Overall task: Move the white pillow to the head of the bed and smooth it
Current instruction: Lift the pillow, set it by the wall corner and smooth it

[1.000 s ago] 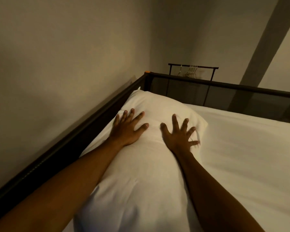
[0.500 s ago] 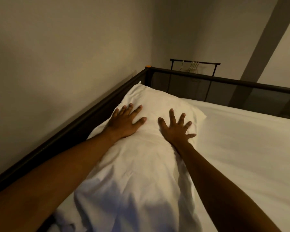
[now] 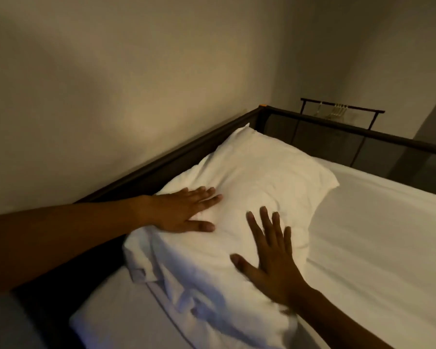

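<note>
**White pillow pressed flat in the corner of the bed**

The white pillow (image 3: 249,187) is seen lying on the white bedsheet (image 3: 388,235), with its far corner tucked into the corner formed by the dark bed frame (image 3: 176,157) along the beige wall (image 3: 111,84) and the mesh end rail (image 3: 363,137). The long side of the pillow is set against the wall-side rail. The near end of the pillowcase is bunched and creased, with loose folds spilling toward the camera.

The left hand (image 3: 184,212) is laid palm down on the near left part of the pillow, fingers extended and held together, thumb spread; nothing is grasped. The right hand (image 3: 272,258) is likewise pressed flat on the pillow's near right part, fingers splayed and pointed toward the far end; nothing is gripped by it either. The two hands are kept apart, with wrinkled fabric between them.

Beyond the end rail, a dark clothes rack (image 3: 342,108) with pale hangers (image 3: 336,110) is visible near the wall.
</note>
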